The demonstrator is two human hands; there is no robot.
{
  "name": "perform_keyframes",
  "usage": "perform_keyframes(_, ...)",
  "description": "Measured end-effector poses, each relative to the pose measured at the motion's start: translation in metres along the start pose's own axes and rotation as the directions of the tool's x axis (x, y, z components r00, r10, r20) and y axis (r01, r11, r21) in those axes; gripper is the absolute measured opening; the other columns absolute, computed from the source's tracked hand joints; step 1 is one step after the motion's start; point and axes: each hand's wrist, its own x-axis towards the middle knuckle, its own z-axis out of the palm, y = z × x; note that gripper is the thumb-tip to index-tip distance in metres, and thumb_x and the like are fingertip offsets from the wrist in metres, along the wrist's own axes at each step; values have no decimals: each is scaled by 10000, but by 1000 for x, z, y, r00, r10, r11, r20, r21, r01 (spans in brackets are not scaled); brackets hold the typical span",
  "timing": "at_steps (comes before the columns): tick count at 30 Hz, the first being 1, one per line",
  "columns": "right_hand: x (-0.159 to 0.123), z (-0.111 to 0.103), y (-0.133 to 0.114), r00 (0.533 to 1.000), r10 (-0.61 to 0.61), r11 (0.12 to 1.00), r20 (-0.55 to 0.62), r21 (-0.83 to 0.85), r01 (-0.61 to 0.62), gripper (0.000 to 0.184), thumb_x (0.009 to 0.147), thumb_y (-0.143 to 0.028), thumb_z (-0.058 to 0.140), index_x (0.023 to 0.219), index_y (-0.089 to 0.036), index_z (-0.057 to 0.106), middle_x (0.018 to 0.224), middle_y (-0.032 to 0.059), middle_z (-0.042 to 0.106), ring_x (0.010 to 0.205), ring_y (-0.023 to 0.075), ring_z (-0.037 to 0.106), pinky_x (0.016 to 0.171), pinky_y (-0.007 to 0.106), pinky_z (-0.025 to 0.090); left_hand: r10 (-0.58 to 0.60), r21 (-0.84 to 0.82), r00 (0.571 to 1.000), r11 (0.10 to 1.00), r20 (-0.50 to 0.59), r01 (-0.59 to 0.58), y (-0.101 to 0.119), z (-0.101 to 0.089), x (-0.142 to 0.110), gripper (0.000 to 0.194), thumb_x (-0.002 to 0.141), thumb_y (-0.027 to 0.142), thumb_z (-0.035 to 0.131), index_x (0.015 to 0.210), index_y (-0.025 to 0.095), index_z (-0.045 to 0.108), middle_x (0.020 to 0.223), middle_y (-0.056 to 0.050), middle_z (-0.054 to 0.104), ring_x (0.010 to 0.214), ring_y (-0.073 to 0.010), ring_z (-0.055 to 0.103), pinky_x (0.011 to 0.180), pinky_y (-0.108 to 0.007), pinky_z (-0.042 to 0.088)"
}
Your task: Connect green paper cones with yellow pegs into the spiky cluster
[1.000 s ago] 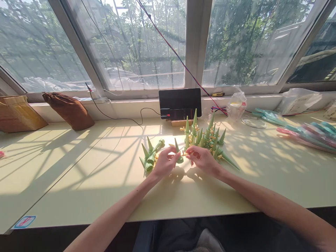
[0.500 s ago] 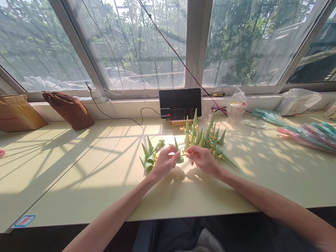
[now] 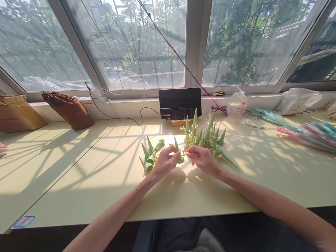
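A: Where is the cone, and how is it gripped?

B: The cone (image 3: 176, 145) is held between the two hands, above the table (image 3: 105, 196), tip up and leaning slightly. It is pinched between the thumb and fingers of the left hand (image 3: 166, 161).

A: And on the other side?

B: A yellow peg (image 3: 184, 154) is pinched at the fingertips of the right hand (image 3: 203, 160), with one end turned toward the cone. Whether the two are touching cannot be told.

A: How is this step best done?

B: In judgement, the cone should be held firm while only the peg is moved. The peg should be lined up straight and pressure applied along its length; if it is pushed askew, the cone could be twisted out of the pinch.

A: Is the pose suited to that?

B: It seems so. The forearms are brought in from both sides, and the fingertips are turned toward each other. From the shadows below, the hands are judged to be raised. Care should be taken on either side, though: the cluster (image 3: 208, 134) is set just beyond the right hand, and the pile (image 3: 150, 154) just beside the left, so knocks should be avoided.
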Motion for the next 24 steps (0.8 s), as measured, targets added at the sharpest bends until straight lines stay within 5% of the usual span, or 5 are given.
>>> perform_keyframes(9,0,2,3,999,-7,1000,-42,30,8,253,918,-446,581,930,-201,646,748,10,641,517,118,580,470,243,468,-65,-49,996,997,53,67,5,-2,-1,347,886,469,606,777,152,515,715,29,509,363,-12,382,396,-212,278)
perform_keyframes(19,0,0,-3,1000,22,1000,-7,-6,-22,303,936,-480,529,836,-202,599,670,0,611,491,123,549,483,253,462,101,57,994,993,-41,-99,-1,2,-1,308,869,449,615,792,165,526,762,8,504,480,-52,483,397,-192,349)
perform_keyframes(24,0,0,-2,1000,18,1000,-7,9,-18,299,940,-472,530,820,-204,589,617,-19,568,485,121,528,488,253,458,80,23,997,997,-22,-80,1,2,-1,315,870,439,622,764,161,520,742,15,513,445,-40,462,389,-196,338)
